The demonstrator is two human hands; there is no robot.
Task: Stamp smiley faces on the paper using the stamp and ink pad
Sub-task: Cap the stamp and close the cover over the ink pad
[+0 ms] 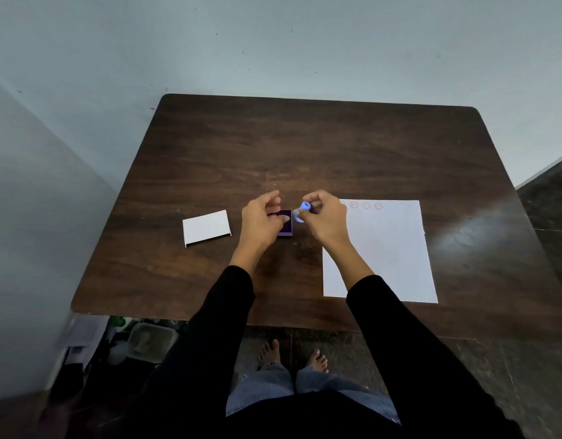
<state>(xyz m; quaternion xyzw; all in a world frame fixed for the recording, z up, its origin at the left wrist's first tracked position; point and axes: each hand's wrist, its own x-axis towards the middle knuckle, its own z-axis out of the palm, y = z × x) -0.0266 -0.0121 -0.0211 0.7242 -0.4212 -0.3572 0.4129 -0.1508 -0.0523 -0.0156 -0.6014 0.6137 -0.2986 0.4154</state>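
A small purple ink pad (286,224) lies open on the dark wooden table (305,147), partly covered by my left hand (262,221), whose fingers rest on its left edge. My right hand (325,217) holds a light blue stamp (302,211) in its fingertips, just right of the pad and a little above the table. A white sheet of paper (381,255) lies to the right, with several red smiley faces (366,205) in a row along its far edge; the leftmost is partly hidden by my right hand.
A white lid or card (207,228) lies on the table left of the ink pad. Walls close in behind and to the left. Clutter and a tray (150,342) sit on the floor under the table's left corner.
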